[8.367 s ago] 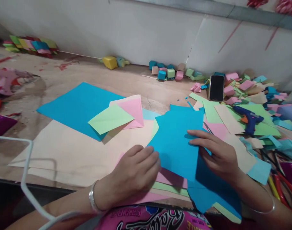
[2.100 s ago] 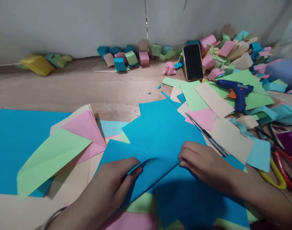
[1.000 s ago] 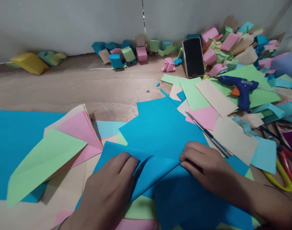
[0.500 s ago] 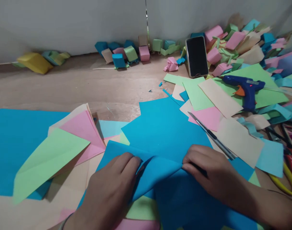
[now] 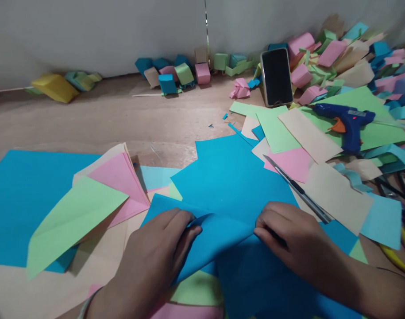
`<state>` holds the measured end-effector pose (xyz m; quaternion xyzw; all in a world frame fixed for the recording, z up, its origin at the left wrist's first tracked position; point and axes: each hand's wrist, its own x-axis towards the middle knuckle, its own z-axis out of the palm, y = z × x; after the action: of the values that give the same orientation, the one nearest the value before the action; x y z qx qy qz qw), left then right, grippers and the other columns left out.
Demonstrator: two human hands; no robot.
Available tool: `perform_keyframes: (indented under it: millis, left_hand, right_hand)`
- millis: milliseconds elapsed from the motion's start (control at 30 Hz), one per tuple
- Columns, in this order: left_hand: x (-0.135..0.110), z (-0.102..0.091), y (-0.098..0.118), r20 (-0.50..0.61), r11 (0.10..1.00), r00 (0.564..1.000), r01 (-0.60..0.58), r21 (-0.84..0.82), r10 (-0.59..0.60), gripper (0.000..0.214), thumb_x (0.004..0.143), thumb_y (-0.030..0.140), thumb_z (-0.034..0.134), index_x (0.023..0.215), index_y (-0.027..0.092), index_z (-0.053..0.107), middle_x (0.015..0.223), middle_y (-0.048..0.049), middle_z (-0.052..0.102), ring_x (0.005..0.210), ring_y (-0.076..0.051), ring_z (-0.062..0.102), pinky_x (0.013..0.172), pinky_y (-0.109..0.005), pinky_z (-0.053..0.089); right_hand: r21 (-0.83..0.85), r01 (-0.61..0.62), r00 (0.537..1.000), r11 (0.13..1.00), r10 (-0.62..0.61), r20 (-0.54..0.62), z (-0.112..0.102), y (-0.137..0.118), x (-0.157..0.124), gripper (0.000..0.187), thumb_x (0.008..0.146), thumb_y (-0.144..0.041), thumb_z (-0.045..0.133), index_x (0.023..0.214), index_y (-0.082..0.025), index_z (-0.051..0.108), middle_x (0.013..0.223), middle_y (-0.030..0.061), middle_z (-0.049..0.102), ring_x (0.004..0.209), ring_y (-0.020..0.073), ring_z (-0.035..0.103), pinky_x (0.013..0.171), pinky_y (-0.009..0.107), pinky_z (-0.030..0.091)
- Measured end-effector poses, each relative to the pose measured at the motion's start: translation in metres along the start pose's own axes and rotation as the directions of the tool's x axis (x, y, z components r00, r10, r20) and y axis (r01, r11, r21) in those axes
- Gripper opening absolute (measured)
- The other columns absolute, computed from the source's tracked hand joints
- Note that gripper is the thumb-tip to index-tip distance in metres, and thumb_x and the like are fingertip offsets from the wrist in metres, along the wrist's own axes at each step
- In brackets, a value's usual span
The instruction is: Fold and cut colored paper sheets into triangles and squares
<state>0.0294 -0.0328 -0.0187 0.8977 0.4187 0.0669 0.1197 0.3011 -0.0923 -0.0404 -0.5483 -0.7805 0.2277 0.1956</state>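
A sheet of blue paper point(image 5: 218, 235) is folded over between my two hands, its loose flap curving up from the layer beneath. My left hand point(image 5: 159, 248) grips the flap's left side, with the thumb on top and the fingers bent at the edge. At the right corner, my right hand point(image 5: 285, 235) pinches the paper between thumb and fingers. More blue sheets point(image 5: 232, 173) lie flat beyond and below the fold. A craft knife point(image 5: 298, 190) rests on paper scraps just past my right hand.
To the left, a bent green sheet point(image 5: 76, 217) leans on folded pink paper point(image 5: 117, 181). A blue glue gun point(image 5: 351, 124) lies at the right, near a phone point(image 5: 277, 77) propped upright. Small paper boxes point(image 5: 167, 83) line the wall. Yellow scissor handles point(image 5: 396, 261) show at the right edge.
My left thumb has slid right over the flap, which now lies flatter. My right hand keeps its pinch at the corner. The whole view has shifted slightly.
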Motion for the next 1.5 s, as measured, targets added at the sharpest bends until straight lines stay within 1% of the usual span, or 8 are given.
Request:
perform_keyframes:
  millis: [200,500,700,967,1133,1267,1333,1500]
  left_hand:
    - [0.001,0.000,0.000,0.008,1.000,1.000,-0.002,0.005,0.002,0.028,0.100,0.038,0.043,0.078,0.021,0.050,0.066,0.0006,0.053,0.054,-0.017,0.049,0.052,-0.028,0.028]
    - [0.000,0.001,0.001,-0.034,0.999,0.999,-0.011,0.040,0.012,0.028,0.100,0.037,0.041,0.078,0.021,0.048,0.067,0.0001,0.051,0.055,-0.017,0.049,0.052,-0.029,0.027]
    - [0.001,0.003,0.002,-0.022,0.998,1.000,-0.005,0.070,0.006,0.029,0.101,0.037,0.039,0.078,0.022,0.046,0.066,0.0010,0.048,0.054,-0.016,0.045,0.053,-0.029,0.025]
    - [0.000,0.003,0.003,-0.012,0.994,1.000,0.006,0.113,-0.005,0.032,0.102,0.037,0.037,0.076,0.021,0.046,0.065,0.0005,0.048,0.056,-0.016,0.044,0.053,-0.029,0.024]
    - [0.001,0.000,0.004,-0.010,0.994,1.000,0.001,0.109,0.000,0.032,0.102,0.038,0.036,0.076,0.022,0.045,0.065,0.0001,0.048,0.056,-0.016,0.044,0.053,-0.029,0.024]
    - [-0.001,0.002,0.003,-0.005,0.995,1.000,-0.009,0.098,0.010,0.029,0.101,0.037,0.039,0.077,0.022,0.044,0.067,-0.0003,0.049,0.057,-0.017,0.044,0.054,-0.029,0.024]
    - [-0.002,0.003,0.002,-0.001,0.995,1.000,-0.006,0.097,0.006,0.027,0.101,0.036,0.040,0.078,0.022,0.044,0.069,-0.0007,0.049,0.059,-0.017,0.045,0.054,-0.030,0.025]
    - [-0.002,0.006,0.001,0.007,0.995,1.000,-0.003,0.103,0.002,0.026,0.101,0.036,0.041,0.080,0.022,0.043,0.070,-0.0006,0.048,0.061,-0.018,0.046,0.056,-0.030,0.026]
  right_hand:
    - [-0.034,0.015,0.999,0.999,-0.016,-0.036,0.003,0.000,-0.002,0.021,0.096,-0.026,0.047,0.077,-0.020,0.055,0.074,0.0033,0.057,0.068,0.0175,0.049,0.061,0.032,0.033]
    - [-0.025,0.007,1.000,1.000,-0.008,-0.021,0.002,-0.001,-0.001,0.019,0.096,-0.025,0.048,0.078,-0.021,0.054,0.075,0.0029,0.057,0.066,0.0176,0.048,0.059,0.032,0.033]
    - [-0.027,-0.003,0.999,1.000,0.002,-0.032,0.004,-0.002,-0.001,0.020,0.097,-0.026,0.047,0.078,-0.022,0.054,0.075,0.0031,0.058,0.066,0.0180,0.049,0.060,0.032,0.033]
    - [-0.033,-0.003,0.999,0.999,0.002,-0.039,0.003,-0.002,0.000,0.022,0.097,-0.026,0.047,0.077,-0.021,0.053,0.073,0.0027,0.056,0.065,0.0174,0.048,0.059,0.032,0.033]
    - [-0.043,-0.041,0.999,0.998,0.040,-0.023,0.002,-0.004,0.000,0.021,0.096,-0.024,0.046,0.076,-0.022,0.052,0.074,0.0030,0.057,0.065,0.0169,0.048,0.059,0.032,0.034]
    - [-0.066,-0.079,0.996,0.995,0.076,-0.047,0.001,-0.004,-0.001,0.021,0.096,-0.023,0.047,0.076,-0.022,0.052,0.071,0.0019,0.055,0.060,0.0150,0.046,0.055,0.030,0.033]
    - [-0.086,-0.061,0.997,0.994,0.057,-0.049,0.001,-0.004,0.000,0.021,0.096,-0.022,0.047,0.076,-0.021,0.054,0.071,0.0020,0.056,0.060,0.0143,0.045,0.055,0.029,0.032]
    - [-0.195,0.080,0.995,0.977,-0.091,-0.048,0.000,-0.010,0.005,0.032,0.096,-0.018,0.045,0.067,-0.021,0.056,0.065,0.0020,0.054,0.060,0.0144,0.045,0.059,0.031,0.031]
